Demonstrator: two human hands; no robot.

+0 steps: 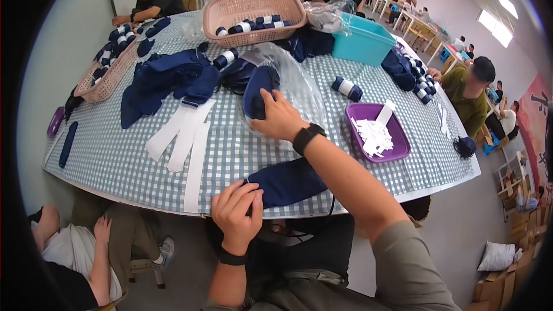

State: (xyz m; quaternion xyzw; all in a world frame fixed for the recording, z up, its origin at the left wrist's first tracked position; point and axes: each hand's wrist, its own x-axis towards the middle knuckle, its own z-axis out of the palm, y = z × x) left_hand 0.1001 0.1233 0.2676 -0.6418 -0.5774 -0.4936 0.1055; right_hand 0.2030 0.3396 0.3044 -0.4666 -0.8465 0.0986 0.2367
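Note:
My left hand (237, 210) is at the table's front edge, its fingers closed over the left end of a long navy fabric piece (291, 183). That piece lies flat, with a dark cord hanging from its right end. My right hand (281, 116) reaches forward, thumb and fingers apart, the fingertips on a navy oval fabric piece (253, 99). This oval piece rests on a clear plastic bag (302, 95). Whether the fingertips only touch it or pinch it is hard to see. White paper strips (196, 164) lie left of my left hand.
A checked cloth (155, 187) covers the table. Pink baskets (253, 0) and a turquoise bin (363, 40) stand toward the back. Rolled navy bundles with white bands (347, 88) lie around. At right, a purple tray (397, 152) holds white slips. Other people sit around the table.

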